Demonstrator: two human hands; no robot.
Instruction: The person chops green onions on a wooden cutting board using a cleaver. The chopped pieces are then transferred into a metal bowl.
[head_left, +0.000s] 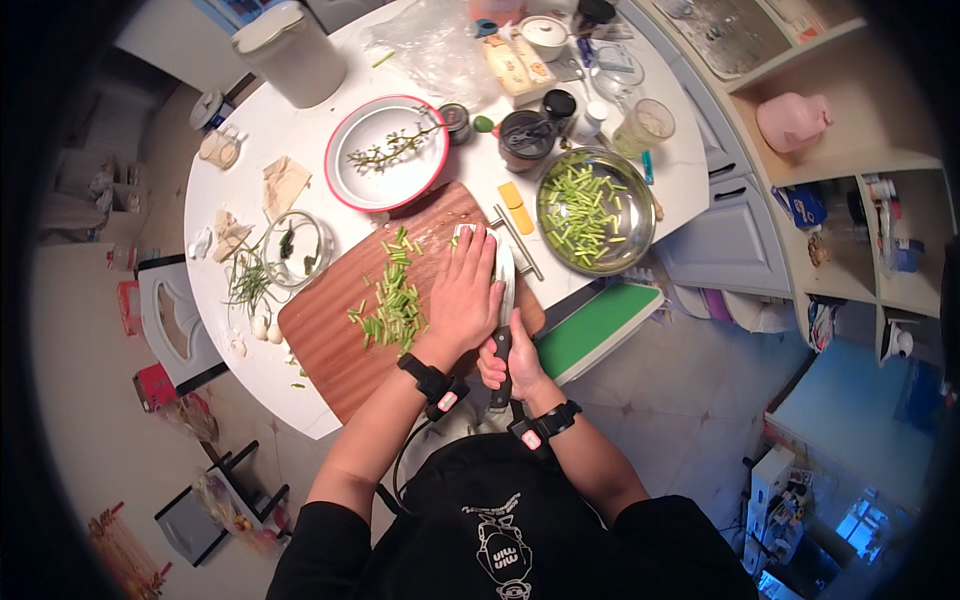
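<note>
My right hand (521, 358) grips the black handle of a kitchen knife (501, 367). The blade points away from me over a wooden cutting board (319, 330). Flat, with fingers stretched forward, my left hand (465, 292) lies over the blade and hides part of it. Whatever is beneath that palm is mostly hidden; a bit of green shows near the fingertips. Left of it, short cut green stalks (394, 304) are spread on the board. More cut stalks (581, 214) fill part of a stainless steel bowl (641, 225) at the right.
A red-rimmed white basin (335, 176) holds a stem sprig. A glass bowl (319, 277), green sprigs (251, 281) and garlic bulbs (262, 328) lie left. A metal bar handle (519, 244), yellow piece (516, 208), black-lidded jar (525, 142) and glass (645, 127) stand or lie beyond.
</note>
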